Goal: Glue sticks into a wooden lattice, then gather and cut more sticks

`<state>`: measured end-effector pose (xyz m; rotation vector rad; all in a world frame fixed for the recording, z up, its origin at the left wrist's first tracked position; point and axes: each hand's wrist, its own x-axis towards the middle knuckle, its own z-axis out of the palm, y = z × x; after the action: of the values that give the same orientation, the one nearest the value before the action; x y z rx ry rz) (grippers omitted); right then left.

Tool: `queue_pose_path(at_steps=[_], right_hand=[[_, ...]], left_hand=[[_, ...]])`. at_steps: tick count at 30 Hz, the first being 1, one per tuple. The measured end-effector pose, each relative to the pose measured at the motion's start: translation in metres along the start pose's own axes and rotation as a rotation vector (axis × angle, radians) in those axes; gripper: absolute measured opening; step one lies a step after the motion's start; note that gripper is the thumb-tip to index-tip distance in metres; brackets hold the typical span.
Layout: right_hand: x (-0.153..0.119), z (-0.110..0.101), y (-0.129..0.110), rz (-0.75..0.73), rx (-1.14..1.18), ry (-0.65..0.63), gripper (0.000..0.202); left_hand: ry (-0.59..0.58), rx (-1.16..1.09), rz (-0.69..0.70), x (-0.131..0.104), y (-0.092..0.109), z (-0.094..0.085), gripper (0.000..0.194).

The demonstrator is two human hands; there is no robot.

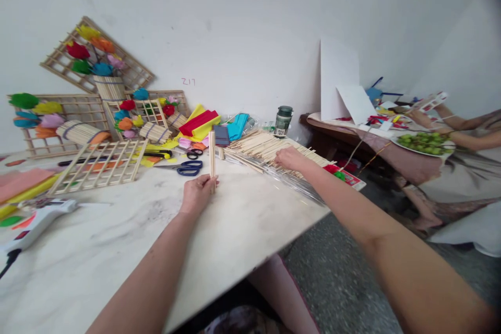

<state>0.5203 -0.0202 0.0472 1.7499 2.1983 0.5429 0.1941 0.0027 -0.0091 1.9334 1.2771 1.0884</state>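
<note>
L hand pinches a small upright bundle of wooden sticks low down, mid-scene; R hand is at the loose stick pile, far right, fingers bent, can't tell if gripping. Risk: bundle may splay or tip if L pinch slackens, being held only low; hasty raking could scatter the pile. Surface: white marbled tabletop, glue gun near left, blue-handled scissors far side. Room: scuffed white wall, dark speckled floor, 2nd table far right.

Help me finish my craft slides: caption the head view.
Left hand holds sticks upright at a table, right hand at a stick pile.
</note>
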Motion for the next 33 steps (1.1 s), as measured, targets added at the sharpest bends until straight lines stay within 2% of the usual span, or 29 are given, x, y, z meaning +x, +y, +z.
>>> queue_pose_path(at_steps=[4,7,11,14,17,20,22,24,27,33], right_hand=[[0.0,0.001,-0.001,-0.05,-0.024,0.004,0.024],[-0.002,-0.009,-0.004,-0.05,-0.04,0.007,0.024],[-0.004,-0.029,-0.008,0.036,-0.038,0.119,0.027],[-0.002,-0.045,-0.009,0.114,0.057,0.224,0.026],[0.003,-0.063,-0.01,0.174,0.365,0.503,0.023],[0.013,-0.084,-0.017,0.164,0.93,0.843,0.023],[0.022,-0.097,-0.028,0.088,1.297,0.948,0.022],[0.032,-0.106,-0.042,0.027,1.539,0.949,0.022],[0.047,-0.109,-0.07,0.019,1.735,0.882,0.024],[0.068,-0.088,-0.125,0.029,1.901,0.702,0.027]], left_hand=[[-0.005,-0.006,-0.001,0.0,-0.001,0.0,0.035],[-0.005,0.006,0.008,0.0,-0.002,0.0,0.034],[-0.012,-0.003,0.013,0.0,-0.002,0.0,0.036],[-0.006,-0.002,0.018,0.0,-0.003,0.001,0.036],[-0.004,-0.013,0.022,0.0,-0.004,0.002,0.035],[-0.005,-0.045,0.027,0.001,-0.005,0.003,0.035],[-0.003,-0.049,0.031,0.001,-0.006,0.003,0.035],[-0.002,-0.046,0.033,0.0,-0.006,0.003,0.036],[-0.001,-0.021,0.034,-0.001,-0.004,0.002,0.037],[0.028,0.1,0.055,-0.004,0.003,0.0,0.034]])
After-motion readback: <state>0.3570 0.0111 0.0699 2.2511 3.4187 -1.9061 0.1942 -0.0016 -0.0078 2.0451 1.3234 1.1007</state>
